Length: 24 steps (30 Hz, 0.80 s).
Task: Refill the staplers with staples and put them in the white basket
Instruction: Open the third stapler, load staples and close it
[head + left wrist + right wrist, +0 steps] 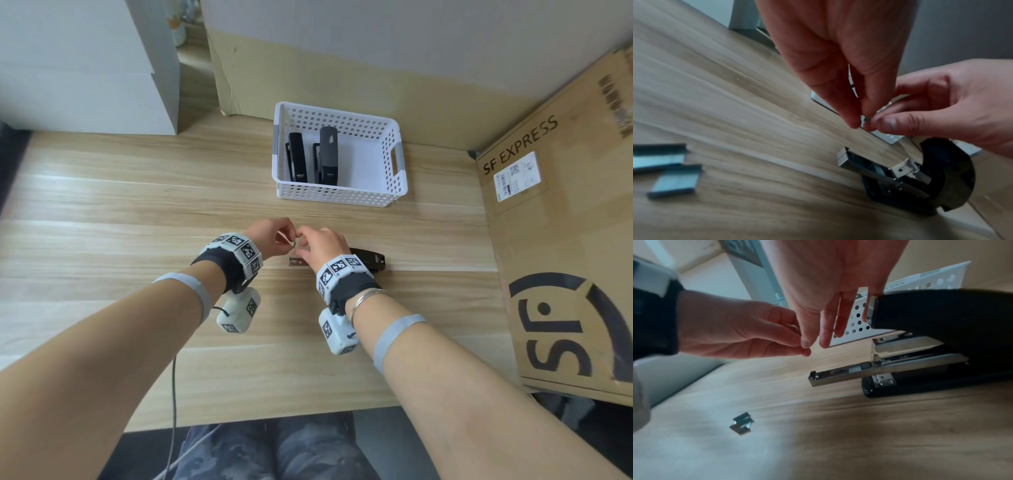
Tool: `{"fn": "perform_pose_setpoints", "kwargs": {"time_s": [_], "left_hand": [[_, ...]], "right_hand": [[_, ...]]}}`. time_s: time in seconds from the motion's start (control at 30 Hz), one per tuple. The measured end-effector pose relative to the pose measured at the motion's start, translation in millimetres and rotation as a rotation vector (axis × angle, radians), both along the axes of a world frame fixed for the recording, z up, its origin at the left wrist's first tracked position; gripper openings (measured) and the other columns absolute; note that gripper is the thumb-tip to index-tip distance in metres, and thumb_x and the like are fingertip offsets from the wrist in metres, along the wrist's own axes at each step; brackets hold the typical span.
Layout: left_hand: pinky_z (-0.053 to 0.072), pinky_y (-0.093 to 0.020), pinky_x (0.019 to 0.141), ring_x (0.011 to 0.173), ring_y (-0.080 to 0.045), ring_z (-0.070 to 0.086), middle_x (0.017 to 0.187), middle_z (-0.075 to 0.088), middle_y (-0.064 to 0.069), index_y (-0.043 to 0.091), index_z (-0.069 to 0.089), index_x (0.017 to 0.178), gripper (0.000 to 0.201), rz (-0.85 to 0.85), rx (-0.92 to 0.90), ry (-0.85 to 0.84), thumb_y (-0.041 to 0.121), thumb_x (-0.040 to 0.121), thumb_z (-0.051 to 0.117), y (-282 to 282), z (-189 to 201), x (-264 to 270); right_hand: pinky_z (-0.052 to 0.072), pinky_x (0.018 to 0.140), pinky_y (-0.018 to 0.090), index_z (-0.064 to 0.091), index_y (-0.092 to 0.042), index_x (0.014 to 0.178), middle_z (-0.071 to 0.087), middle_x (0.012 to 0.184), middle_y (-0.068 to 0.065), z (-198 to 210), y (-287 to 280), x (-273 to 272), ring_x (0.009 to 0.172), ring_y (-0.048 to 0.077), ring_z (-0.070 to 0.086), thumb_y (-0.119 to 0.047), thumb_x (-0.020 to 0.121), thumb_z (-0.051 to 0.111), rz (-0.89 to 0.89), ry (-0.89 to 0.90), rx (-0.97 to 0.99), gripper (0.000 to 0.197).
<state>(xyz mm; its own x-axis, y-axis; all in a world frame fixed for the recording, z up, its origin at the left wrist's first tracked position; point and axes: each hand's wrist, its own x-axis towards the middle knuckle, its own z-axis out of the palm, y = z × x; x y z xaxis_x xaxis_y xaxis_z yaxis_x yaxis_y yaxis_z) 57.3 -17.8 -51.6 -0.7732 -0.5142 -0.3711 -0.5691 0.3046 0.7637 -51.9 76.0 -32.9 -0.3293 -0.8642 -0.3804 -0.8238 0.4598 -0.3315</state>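
My left hand (287, 235) and right hand (303, 240) meet above the table, and both pinch a small strip of staples (867, 120) between thumb and fingertips. Just below and to the right lies a black stapler (368, 261), its top lifted and its metal magazine (849, 372) standing open towards the hands. In the right wrist view the magazine channel looks mostly bare. The white basket (397, 161) stands behind, with two dark staplers (297, 157) (329, 154) lying in it side by side.
Loose staple strips (668, 160) (675, 186) lie on the wooden table (137, 205) left of the hands. A large cardboard box (561, 240) fills the right side, and white boxes (85, 68) stand at the back left. A cable (174, 394) hangs from my left wrist.
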Motion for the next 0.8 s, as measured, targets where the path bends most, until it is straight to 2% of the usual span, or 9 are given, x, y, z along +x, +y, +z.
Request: {"fn": "perform_pose_setpoints", "kwargs": {"time_s": [0.07, 0.13, 0.2, 0.27, 0.33, 0.43, 0.53, 0.67, 0.8], "left_hand": [[0.055, -0.031, 0.087, 0.088, -0.023, 0.068, 0.087, 0.065, -0.002, 0.028, 0.051, 0.067, 0.033, 0.031, 0.026, 0.011, 0.001, 0.078, 0.067, 1.9, 1.9, -2.6], [0.052, -0.019, 0.076, 0.081, -0.016, 0.064, 0.084, 0.065, 0.001, 0.021, 0.056, 0.073, 0.023, 0.058, 0.053, 0.006, 0.003, 0.078, 0.069, 3.7, 2.0, -4.3], [0.045, -0.011, 0.070, 0.075, -0.011, 0.061, 0.076, 0.063, 0.008, 0.022, 0.055, 0.071, 0.025, 0.089, 0.092, 0.014, 0.003, 0.077, 0.070, 4.2, 2.4, -4.7], [0.046, -0.016, 0.074, 0.069, -0.007, 0.060, 0.072, 0.061, 0.010, 0.026, 0.051, 0.068, 0.034, 0.132, 0.144, 0.037, 0.000, 0.075, 0.071, 2.6, 1.1, -5.0], [0.049, -0.022, 0.076, 0.065, -0.007, 0.060, 0.070, 0.063, 0.007, 0.028, 0.046, 0.070, 0.040, 0.173, 0.185, 0.043, -0.003, 0.073, 0.072, 0.8, 0.8, -5.0], [0.046, -0.019, 0.069, 0.062, -0.008, 0.059, 0.069, 0.063, 0.006, 0.027, 0.044, 0.074, 0.042, 0.175, 0.192, 0.024, -0.002, 0.072, 0.074, 0.8, 1.8, -6.1], [0.046, -0.026, 0.071, 0.066, -0.015, 0.059, 0.081, 0.064, 0.000, 0.018, 0.050, 0.091, 0.036, 0.133, 0.152, -0.048, 0.001, 0.072, 0.075, 4.0, -0.9, -6.0], [0.044, -0.026, 0.078, 0.084, -0.018, 0.058, 0.113, 0.064, -0.008, 0.006, 0.059, 0.108, 0.036, 0.047, 0.009, -0.191, 0.007, 0.075, 0.073, 9.7, -7.8, -1.8], [0.046, -0.028, 0.089, 0.104, -0.028, 0.062, 0.121, 0.062, -0.011, 0.005, 0.059, 0.113, 0.033, -0.061, -0.067, -0.271, 0.008, 0.081, 0.066, 14.6, -12.1, -1.2]], "right_hand": [[0.047, 0.091, 0.032, 0.062, -0.022, 0.113, 0.070, 0.107, -0.001, -0.2, 0.9, -1.9, 0.107, 0.021, 0.059, -0.026, 0.088, 0.064, -0.052, -0.044, -0.035, 0.026], [0.047, 0.087, 0.030, 0.065, -0.021, 0.106, 0.071, 0.102, -0.001, -1.5, 2.0, -4.1, 0.105, 0.020, 0.059, -0.024, 0.087, 0.065, -0.084, -0.059, -0.062, 0.020], [0.045, 0.082, 0.026, 0.066, -0.021, 0.103, 0.071, 0.099, -0.001, -2.1, 3.2, -5.7, 0.103, 0.018, 0.060, -0.024, 0.086, 0.066, -0.102, -0.069, -0.090, 0.017], [0.041, 0.078, 0.022, 0.068, -0.021, 0.102, 0.071, 0.098, -0.001, -0.5, 4.4, -7.5, 0.101, 0.015, 0.059, -0.023, 0.086, 0.066, -0.114, -0.095, -0.121, 0.017], [0.041, 0.077, 0.021, 0.069, -0.022, 0.103, 0.071, 0.099, -0.001, 1.5, 5.8, -8.3, 0.101, 0.013, 0.059, -0.023, 0.085, 0.066, -0.122, -0.106, -0.142, 0.018], [0.047, 0.079, 0.024, 0.070, -0.027, 0.101, 0.066, 0.102, 0.000, 1.1, 6.4, -8.3, 0.095, 0.017, 0.063, -0.029, 0.083, 0.067, -0.110, -0.059, -0.108, 0.018], [0.047, 0.088, 0.029, 0.069, -0.030, 0.096, 0.063, 0.106, 0.001, -1.0, 5.2, -9.6, 0.097, 0.022, 0.062, -0.033, 0.082, 0.065, -0.038, 0.024, -0.002, 0.015], [0.029, 0.103, 0.041, 0.069, -0.028, 0.092, 0.069, 0.096, -0.007, -7.6, 7.2, -8.4, 0.113, 0.017, 0.048, -0.029, 0.088, 0.057, 0.153, 0.178, 0.089, 0.013], [0.015, 0.111, 0.049, 0.070, -0.027, 0.092, 0.071, 0.094, -0.009, -16.4, 8.6, -4.9, 0.117, 0.017, 0.044, -0.028, 0.089, 0.057, 0.145, 0.198, 0.123, 0.014]]}}
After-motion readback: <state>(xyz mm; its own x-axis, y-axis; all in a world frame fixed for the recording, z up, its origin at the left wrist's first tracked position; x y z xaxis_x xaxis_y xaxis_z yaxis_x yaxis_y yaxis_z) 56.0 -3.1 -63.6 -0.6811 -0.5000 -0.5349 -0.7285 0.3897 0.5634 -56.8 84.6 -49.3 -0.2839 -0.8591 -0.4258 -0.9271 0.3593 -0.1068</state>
